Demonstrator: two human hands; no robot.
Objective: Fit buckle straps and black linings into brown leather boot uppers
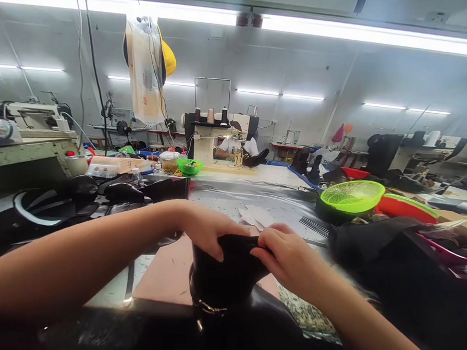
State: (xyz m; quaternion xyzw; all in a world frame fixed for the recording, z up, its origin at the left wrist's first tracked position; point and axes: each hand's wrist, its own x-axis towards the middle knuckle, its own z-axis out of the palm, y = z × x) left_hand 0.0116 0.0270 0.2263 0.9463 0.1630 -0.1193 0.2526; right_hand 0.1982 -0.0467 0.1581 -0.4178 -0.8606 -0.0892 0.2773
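Note:
A black leather boot upper [228,271] stands in front of me, its top edge up and a gold-coloured metal trim [212,308] low on its side. My left hand [211,228] grips the top edge on the left, with the thumb on the near face and the fingers hidden behind. At the right end of the same edge, my right hand [282,250] pinches the material between thumb and fingers. Beneath the boot upper lies a pink sheet [165,276] on the worktable. Dark material fills the bottom of the view, too dim to make out.
Black leather pieces [119,192] pile up at the left. At the right are a green basket [352,196], a red basket [406,207] and black cloth [402,246]. Pale scraps [256,216] lie beyond my hands. A co-worker [238,146] sits behind a sewing machine [208,137].

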